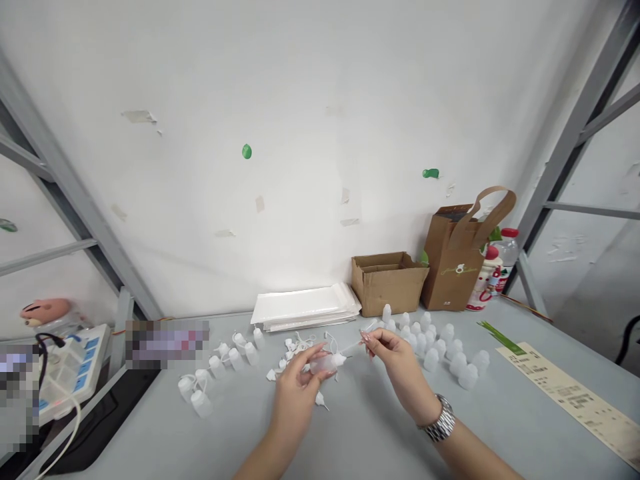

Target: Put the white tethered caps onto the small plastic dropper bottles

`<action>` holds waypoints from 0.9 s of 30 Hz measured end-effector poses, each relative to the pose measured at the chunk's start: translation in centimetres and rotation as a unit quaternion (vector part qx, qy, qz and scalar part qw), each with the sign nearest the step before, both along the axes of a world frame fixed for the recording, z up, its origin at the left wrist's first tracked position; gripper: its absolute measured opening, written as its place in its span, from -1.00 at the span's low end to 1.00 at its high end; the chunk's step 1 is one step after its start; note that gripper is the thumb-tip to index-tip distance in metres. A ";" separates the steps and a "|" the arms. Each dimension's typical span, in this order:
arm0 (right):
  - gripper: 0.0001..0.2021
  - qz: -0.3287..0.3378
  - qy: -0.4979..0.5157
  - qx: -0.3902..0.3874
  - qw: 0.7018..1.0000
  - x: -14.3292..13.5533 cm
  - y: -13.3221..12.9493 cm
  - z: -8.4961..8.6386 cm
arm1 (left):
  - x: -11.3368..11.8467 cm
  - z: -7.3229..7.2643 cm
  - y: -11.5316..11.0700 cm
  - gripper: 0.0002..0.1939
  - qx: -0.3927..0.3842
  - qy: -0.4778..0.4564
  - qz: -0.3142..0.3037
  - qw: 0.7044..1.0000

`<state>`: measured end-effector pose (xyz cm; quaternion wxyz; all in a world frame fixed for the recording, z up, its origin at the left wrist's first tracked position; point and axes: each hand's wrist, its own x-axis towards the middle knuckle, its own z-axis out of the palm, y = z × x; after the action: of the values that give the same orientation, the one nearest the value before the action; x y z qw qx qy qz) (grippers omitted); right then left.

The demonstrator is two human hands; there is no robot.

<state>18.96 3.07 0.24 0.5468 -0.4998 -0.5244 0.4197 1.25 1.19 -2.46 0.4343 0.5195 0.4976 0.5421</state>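
Note:
My left hand (299, 387) is closed around a small translucent squeeze bottle (323, 363), which lies tilted with its white needle-tip cap pointing right. Close to that tip, my right hand (393, 357) pinches a thin clear strip (353, 345) between thumb and fingertips; its exact kind is too small to tell. Behind my left hand lies a loose pile of white caps with straps (299, 343). One more needle-tip cap (321, 400) rests on the table just below the held bottle.
Capped bottles (235, 359) stand at left on the grey table (380, 440); several uncapped bottles (455, 350) stand at right. At the back are white padded envelopes (305, 307), a cardboard box (390, 290) and a brown paper bag (450, 260). A power strip (85, 367) sits far left.

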 end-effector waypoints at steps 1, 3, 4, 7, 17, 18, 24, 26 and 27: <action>-0.60 -0.002 -0.006 0.004 1.000 0.1 -0.1 0.2 | 0.1 0.0 -0.1 -0.66 0.003 0.005 -0.004 1.000; -0.61 -0.001 -0.017 0.008 1.000 0.1 -0.2 0.4 | 0.2 0.2 -0.1 -0.67 0.007 0.013 -0.003 1.000; -0.60 0.000 -0.021 0.006 1.000 0.0 -0.3 0.4 | 0.2 0.2 -0.1 -0.68 0.009 0.013 0.000 1.000; -0.60 0.012 -0.028 -0.014 0.999 -0.3 -0.3 0.1 | 0.2 0.3 -0.1 -0.68 0.015 0.008 0.002 1.000; -0.61 0.040 -0.026 -0.037 0.998 -1.0 -0.6 -0.5 | 0.1 0.0 -0.1 -0.68 0.022 0.018 0.004 1.000; -0.60 0.041 -0.028 -0.037 0.998 -1.0 -0.6 -0.5 | 0.0 0.0 0.0 -0.68 0.024 0.015 0.003 1.000; -0.61 0.051 -0.017 -0.040 0.998 -1.0 -0.7 -0.4 | 0.0 0.0 0.1 -0.66 0.022 0.008 -0.003 1.000; -0.61 0.052 -0.008 -0.041 0.998 -1.0 -0.6 -0.5 | 0.0 0.1 0.0 -0.67 0.021 0.012 -0.001 1.000; -0.61 0.054 -0.006 -0.041 0.998 -1.0 -0.6 -0.5 | 0.0 0.2 0.0 -0.67 0.020 0.015 0.000 1.000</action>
<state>17.98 2.47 -0.28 0.4990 -0.4959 -0.5360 0.4665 1.26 1.18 -2.28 0.4162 0.5367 0.4931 0.5437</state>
